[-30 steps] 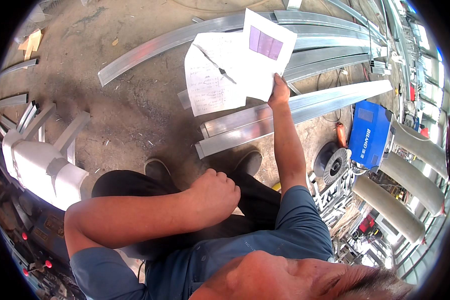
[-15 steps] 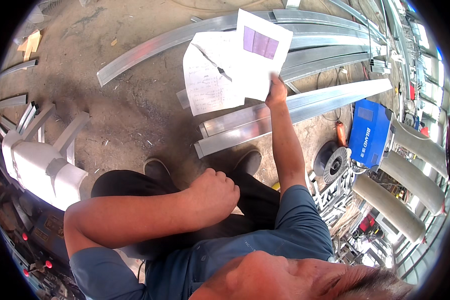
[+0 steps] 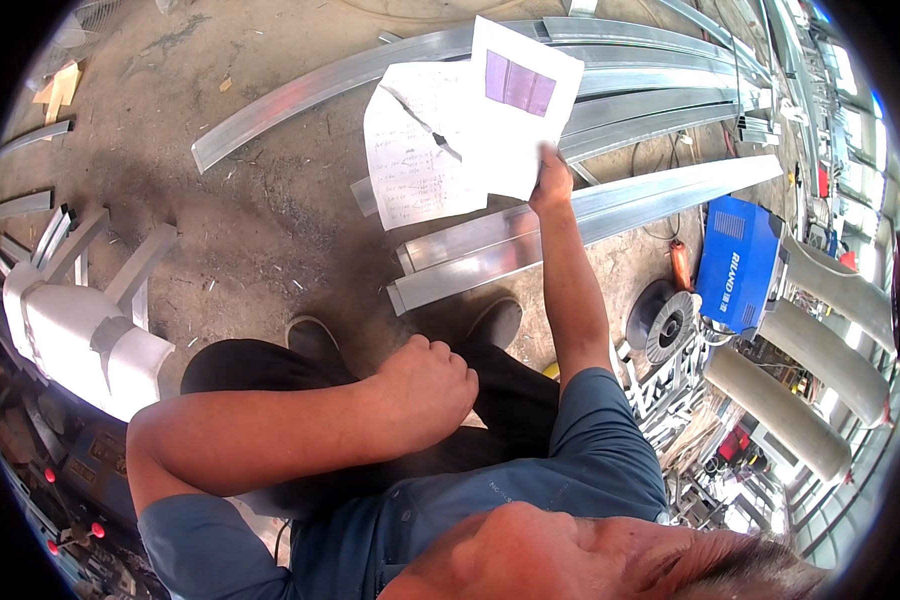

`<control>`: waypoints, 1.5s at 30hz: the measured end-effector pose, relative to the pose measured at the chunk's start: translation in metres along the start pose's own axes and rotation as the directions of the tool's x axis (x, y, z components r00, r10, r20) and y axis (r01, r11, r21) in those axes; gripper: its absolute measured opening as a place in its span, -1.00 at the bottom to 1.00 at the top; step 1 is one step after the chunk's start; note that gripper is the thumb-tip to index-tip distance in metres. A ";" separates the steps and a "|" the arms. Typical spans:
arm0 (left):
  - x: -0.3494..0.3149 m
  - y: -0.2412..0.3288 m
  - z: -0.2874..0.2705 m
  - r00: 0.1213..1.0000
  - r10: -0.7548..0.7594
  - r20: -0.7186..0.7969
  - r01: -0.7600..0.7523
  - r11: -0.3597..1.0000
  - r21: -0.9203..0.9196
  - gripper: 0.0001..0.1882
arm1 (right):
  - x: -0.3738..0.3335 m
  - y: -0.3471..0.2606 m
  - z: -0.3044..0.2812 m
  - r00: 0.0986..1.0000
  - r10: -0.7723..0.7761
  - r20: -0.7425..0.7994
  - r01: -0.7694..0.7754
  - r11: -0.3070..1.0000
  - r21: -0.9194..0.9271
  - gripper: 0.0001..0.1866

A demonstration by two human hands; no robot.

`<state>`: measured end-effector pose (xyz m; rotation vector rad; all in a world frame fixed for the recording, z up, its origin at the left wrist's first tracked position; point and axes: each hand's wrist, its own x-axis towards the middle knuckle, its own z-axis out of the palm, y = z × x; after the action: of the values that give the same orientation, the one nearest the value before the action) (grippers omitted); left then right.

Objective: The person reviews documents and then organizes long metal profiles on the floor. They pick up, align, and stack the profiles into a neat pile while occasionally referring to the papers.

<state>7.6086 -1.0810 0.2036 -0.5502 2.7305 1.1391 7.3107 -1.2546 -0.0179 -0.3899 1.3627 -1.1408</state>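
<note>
The fingers of the right hand (image 3: 552, 187) pinch the lower edge of a white sheet with a purple picture (image 3: 522, 84), which spreads from them toward 11 and 12 o'clock. A second sheet with handwriting (image 3: 420, 175) lies against its left side, toward 9 o'clock; a ragged dark slit crosses it, and I cannot tell whether the two are joined.

At 7 o'clock from the right hand, the left hand (image 3: 425, 393) rests closed in a loose fist above the lap; whether anything is inside is hidden. Just beyond it, toward 11 and 1 o'clock, are two dark shoes (image 3: 497, 325).

Beneath the right wrist, two metal bars (image 3: 660, 208) run along the floor (image 3: 240, 240) from 8 to 3 o'clock. Longer bars (image 3: 650, 55) sweep behind the sheets, mostly toward 1 o'clock. At 4 o'clock sits a blue machine (image 3: 732, 270), with a wire spool (image 3: 670, 328) near it and thick grey tubes (image 3: 780, 415) farther out. Well apart, past 8 o'clock, stands a white-wrapped bundle (image 3: 75, 320).
</note>
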 end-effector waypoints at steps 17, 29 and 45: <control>0.000 0.001 -0.002 1.000 0.001 0.009 -0.001 1.000 0.014 -0.63 | 0.008 0.016 -0.009 1.000 0.018 0.002 -0.018 1.000 0.008 -0.46; -0.001 -0.001 0.000 1.000 0.008 -0.023 -0.008 1.000 -0.009 -0.64 | 0.011 0.019 -0.012 1.000 0.015 0.010 -0.015 1.000 0.022 -0.46; -0.002 0.000 0.000 1.000 -0.004 -0.012 0.004 1.000 -0.016 -0.65 | 0.002 0.013 0.000 1.000 0.000 -0.015 0.000 1.000 0.010 -0.43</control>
<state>7.6100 -1.0808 0.2041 -0.5665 2.7317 1.1608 7.3158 -1.2507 -0.0292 -0.3749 1.3696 -1.1526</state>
